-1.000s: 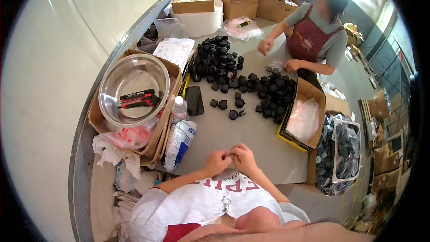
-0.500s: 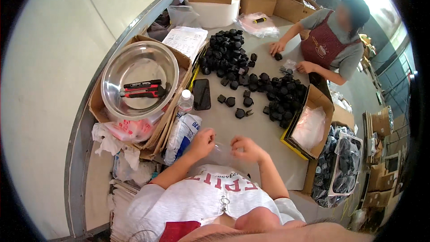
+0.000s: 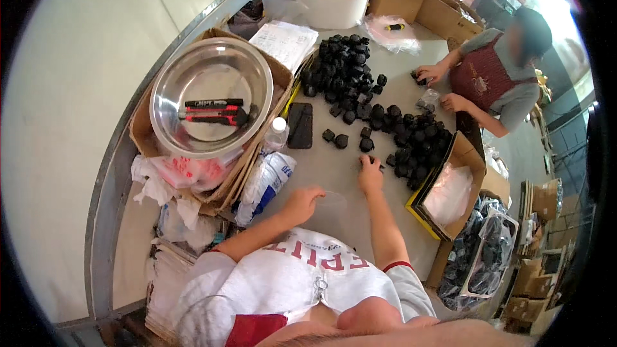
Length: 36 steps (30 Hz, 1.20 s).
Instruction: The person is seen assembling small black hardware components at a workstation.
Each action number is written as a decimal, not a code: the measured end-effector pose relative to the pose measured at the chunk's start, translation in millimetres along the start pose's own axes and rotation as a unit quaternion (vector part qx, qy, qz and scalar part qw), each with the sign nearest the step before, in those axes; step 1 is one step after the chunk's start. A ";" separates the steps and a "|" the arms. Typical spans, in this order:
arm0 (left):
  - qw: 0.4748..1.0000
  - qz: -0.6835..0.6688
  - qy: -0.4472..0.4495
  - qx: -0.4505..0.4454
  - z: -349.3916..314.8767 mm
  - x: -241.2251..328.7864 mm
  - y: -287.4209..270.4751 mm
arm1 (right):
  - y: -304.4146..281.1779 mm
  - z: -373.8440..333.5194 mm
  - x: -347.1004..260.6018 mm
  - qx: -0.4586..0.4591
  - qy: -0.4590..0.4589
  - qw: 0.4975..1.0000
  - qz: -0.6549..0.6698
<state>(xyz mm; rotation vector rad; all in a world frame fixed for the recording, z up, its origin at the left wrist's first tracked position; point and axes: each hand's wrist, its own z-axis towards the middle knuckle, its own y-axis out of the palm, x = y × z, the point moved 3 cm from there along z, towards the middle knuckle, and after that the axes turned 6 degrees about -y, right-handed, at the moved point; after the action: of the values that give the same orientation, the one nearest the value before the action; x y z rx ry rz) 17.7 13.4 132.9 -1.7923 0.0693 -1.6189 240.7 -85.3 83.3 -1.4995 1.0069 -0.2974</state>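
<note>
Pose | left hand (image 3: pixel 304 204) low, grip pinching clear bag (image 3: pixel 333 211) | right hand (image 3: pixel 371 175) outstretched at black caster (image 3: pixel 380 165), grip unclear

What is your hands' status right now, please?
Left hand pinching clear bag. Right hand fingers on black part. Black pile just beyond; phone and bottle off left.

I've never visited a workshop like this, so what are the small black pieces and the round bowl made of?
Small black pieces: probably plastic, smooth with small highlights. Round bowl: polished metal, likely stainless steel, given its silvery, mirror-like shine.
</note>
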 end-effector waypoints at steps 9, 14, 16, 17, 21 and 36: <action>0.992 -0.001 -0.090 -0.087 8.6 18.2 10.6 | -59.6 -104.4 -55.3 -0.091 -0.145 0.781 0.600; 0.979 -0.027 -0.135 -0.149 12.0 14.7 13.5 | -51.0 -127.6 -57.0 0.006 -0.217 0.875 0.432; 0.977 -0.096 -0.117 -0.147 9.8 10.4 13.9 | -56.5 -132.6 -54.8 0.036 -0.218 0.912 0.345; 0.979 -0.125 -0.098 -0.129 9.4 9.4 12.7 | -61.5 -134.8 -57.1 0.073 -0.270 0.906 0.317; 0.984 -0.138 -0.046 -0.104 11.1 20.7 6.4 | -59.5 -139.0 -56.1 0.147 -0.366 0.886 0.244; 0.962 -0.106 -0.039 -0.249 13.6 37.5 4.4 | -66.8 -120.4 -82.6 -0.217 -0.361 0.906 -0.049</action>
<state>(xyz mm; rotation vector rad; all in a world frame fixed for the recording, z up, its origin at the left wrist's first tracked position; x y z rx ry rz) 39.6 -1.8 162.9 -2.3103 0.2775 -1.7891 135.5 -115.6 200.8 -1.8570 0.4023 0.4290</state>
